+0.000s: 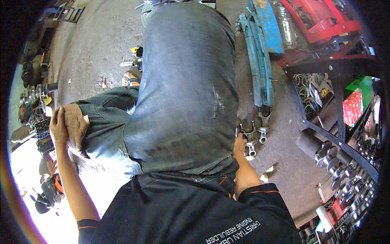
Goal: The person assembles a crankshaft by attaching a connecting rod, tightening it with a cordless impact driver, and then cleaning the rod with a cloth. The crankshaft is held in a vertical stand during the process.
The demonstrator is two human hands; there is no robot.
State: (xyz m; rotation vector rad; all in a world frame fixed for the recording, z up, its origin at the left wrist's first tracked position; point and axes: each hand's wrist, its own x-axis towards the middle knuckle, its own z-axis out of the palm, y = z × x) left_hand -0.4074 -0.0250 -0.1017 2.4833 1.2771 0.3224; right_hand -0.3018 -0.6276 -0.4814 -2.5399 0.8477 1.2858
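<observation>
My left hand (pixel 59 125) rests on a brown ribbed cloth (pixel 76 124) over my left knee, its fingers lying along the cloth's edge. Down by the floor on the right, my right hand (pixel 240 144) is partly hidden behind my right leg. Its fingers are curled at a dark metal piece, which I cannot make out because the leg and fingers cover it. Several grey metal connecting rods lie around that hand; one connecting rod (pixel 263 133) is just to its right, and another connecting rod (pixel 251 152) is nearer to me.
A long blue plastic case (pixel 256 61) lies on the concrete floor beyond the rods. On the right stands a black metal rack (pixel 339 99) with a red-and-white box (pixel 352 107); several crankshafts (pixel 331 162) lie below. More engine parts (pixel 34 95) line the left side.
</observation>
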